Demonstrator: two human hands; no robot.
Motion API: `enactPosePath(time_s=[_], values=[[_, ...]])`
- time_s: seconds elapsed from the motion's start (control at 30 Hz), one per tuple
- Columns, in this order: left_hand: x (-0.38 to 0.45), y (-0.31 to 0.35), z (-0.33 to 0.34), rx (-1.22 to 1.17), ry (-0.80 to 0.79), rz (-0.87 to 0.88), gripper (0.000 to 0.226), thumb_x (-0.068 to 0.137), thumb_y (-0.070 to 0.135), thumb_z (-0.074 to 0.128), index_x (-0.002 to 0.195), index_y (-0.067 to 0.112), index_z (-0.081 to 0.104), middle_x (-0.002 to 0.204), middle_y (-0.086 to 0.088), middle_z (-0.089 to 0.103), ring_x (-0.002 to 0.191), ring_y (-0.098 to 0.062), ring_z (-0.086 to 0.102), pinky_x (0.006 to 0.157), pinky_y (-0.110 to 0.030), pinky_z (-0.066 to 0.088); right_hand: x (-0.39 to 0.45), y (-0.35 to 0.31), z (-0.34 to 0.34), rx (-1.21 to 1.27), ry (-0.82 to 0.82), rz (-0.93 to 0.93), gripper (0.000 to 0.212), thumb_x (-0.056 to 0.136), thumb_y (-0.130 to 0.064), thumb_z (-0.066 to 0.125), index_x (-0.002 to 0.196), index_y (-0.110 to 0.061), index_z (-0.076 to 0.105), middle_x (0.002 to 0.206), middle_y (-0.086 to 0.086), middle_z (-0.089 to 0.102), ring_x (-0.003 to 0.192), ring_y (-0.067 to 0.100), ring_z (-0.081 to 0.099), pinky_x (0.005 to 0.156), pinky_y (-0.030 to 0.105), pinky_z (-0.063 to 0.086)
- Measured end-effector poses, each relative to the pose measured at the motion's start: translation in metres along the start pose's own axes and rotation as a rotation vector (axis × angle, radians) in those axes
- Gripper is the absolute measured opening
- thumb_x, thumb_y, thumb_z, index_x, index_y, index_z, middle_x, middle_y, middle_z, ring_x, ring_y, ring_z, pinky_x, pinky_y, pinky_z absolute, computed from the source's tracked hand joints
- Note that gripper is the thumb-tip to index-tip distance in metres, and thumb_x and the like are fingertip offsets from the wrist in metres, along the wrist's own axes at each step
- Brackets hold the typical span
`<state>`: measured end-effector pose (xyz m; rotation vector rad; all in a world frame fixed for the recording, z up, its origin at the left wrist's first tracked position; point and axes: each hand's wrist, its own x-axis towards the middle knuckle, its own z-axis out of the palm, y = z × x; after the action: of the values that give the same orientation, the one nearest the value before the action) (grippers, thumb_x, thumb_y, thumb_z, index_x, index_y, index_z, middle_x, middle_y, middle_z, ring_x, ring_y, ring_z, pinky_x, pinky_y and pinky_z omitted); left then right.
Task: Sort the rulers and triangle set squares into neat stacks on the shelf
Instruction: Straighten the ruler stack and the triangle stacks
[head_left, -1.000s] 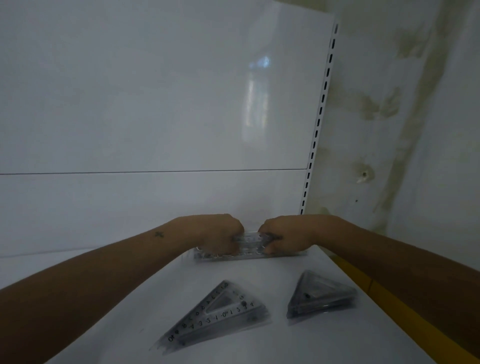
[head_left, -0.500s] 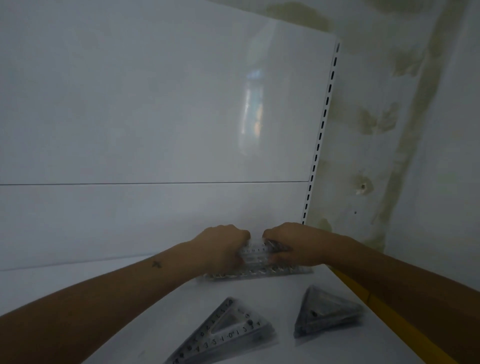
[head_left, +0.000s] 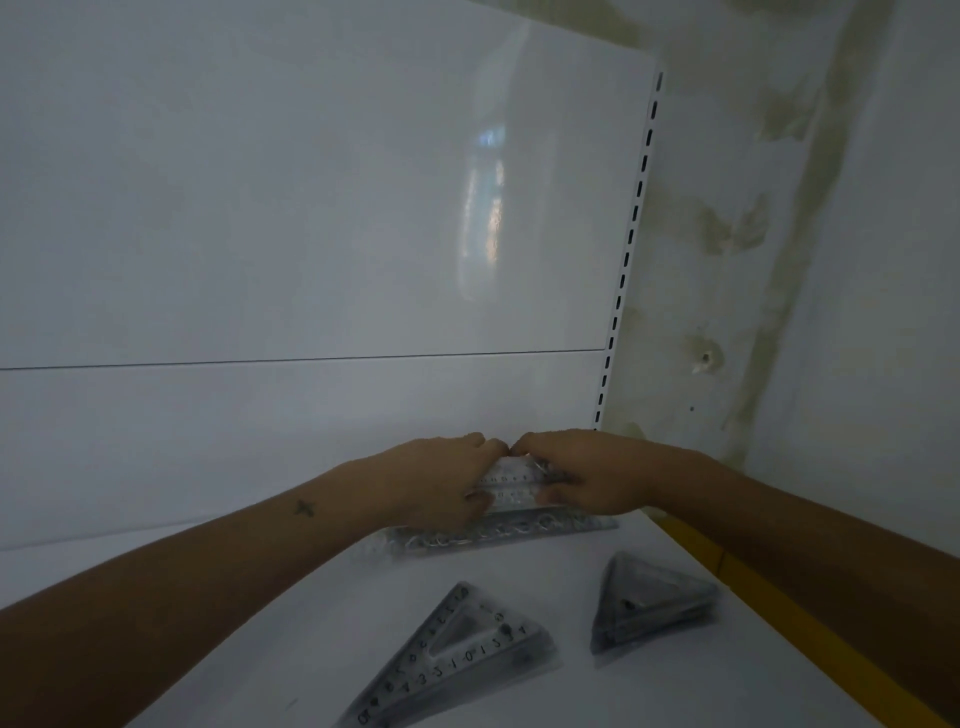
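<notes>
The only clear lettering is on the large triangle set square at the lower centre of the frame: black scale digits run along its lower edge, reading roughly "3 2 1 0 1 2 3 4", and more digits climb its left slanted edge, too blurred to read surely. The ruler held at mid-frame carries fine scale marks and tiny numerals that cannot be made out. A small dark mark on the forearm at left is not legible as text.
</notes>
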<state>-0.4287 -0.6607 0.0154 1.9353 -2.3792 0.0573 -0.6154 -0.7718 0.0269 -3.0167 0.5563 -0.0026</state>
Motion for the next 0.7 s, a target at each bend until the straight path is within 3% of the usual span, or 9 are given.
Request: enactPosePath(time_s=[0.1,0.2,0.33,0.43,0.57,0.7], values=[[-0.001,-0.002,0.01,-0.007,-0.002,0.017,0.069,0.085,0.065,0.046,0.138,0.024,0.029,0.123,0.0,0.043,0.1,-0.021,0.054,0.088,-0.041,0.048,-0.006,-0.002,0.008,0.01,0.008,-0.037,0.044,0.096,-0.029,0.052,0.137,-0.018,0.041,0.121,0.003,0.051,0.104,0.014,0.049,0.09,0.028,0.041],[0.0,-0.001,0.021,-0.004,-0.067,0.006,0.086,0.071,0.08,0.049,0.131,0.02,0.039,0.114,0.001,0.041,0.098,-0.018,0.051,0.087,-0.04,0.049,-0.008,0.005,0.019,-0.067,0.021,-0.044,0.046,0.098,-0.034,0.047,0.142,-0.021,0.039,0.131,0.0,0.043,0.114,0.013,0.041,0.098,0.03,0.036],[0.0,-0.003,0.032,0.06,-0.071,-0.033,0.075,0.077,0.077,0.043,0.123,0.018,0.046,0.112,-0.003,0.04,0.104,-0.02,0.038,0.091,-0.039,0.041,-0.01,0.01,0.029,-0.07,-0.019,-0.019,0.052,0.099,-0.047,0.036,0.144,-0.021,0.035,0.14,-0.001,0.041,0.119,0.014,0.042,0.104,0.032,0.034],[0.0,0.0,0.033,0.046,-0.111,-0.062,0.067,0.084,0.068,0.043,0.124,0.014,0.047,0.112,-0.007,0.041,0.096,-0.021,0.037,0.087,-0.037,0.039,-0.014,0.012,0.034,-0.042,-0.051,-0.022,0.065,0.094,-0.058,0.038,0.147,-0.022,0.027,0.14,-0.002,0.039,0.114,0.008,0.041,0.1,0.026,0.033],[0.006,0.006,0.024,0.024,-0.149,-0.066,0.056,0.087,0.059,0.051,0.117,0.012,0.05,0.109,-0.01,0.046,0.089,-0.02,0.045,0.082,-0.033,0.044,-0.008,0.013,0.03,-0.044,-0.079,-0.039,0.055,0.094,-0.049,0.048,0.14,-0.023,0.035,0.126,0.0,0.045,0.098,0.007,0.04,0.085,0.023,0.034],[0.012,0.009,0.018,0.052,-0.121,-0.106,0.049,0.086,0.049,0.059,0.116,0.012,0.051,0.108,-0.011,0.056,0.09,-0.024,0.054,0.078,-0.032,0.045,-0.001,0.012,0.024,-0.025,-0.077,-0.015,0.049,0.093,-0.04,0.055,0.136,-0.021,0.039,0.127,0.0,0.049,0.101,0.009,0.047,0.086,0.023,0.038]])
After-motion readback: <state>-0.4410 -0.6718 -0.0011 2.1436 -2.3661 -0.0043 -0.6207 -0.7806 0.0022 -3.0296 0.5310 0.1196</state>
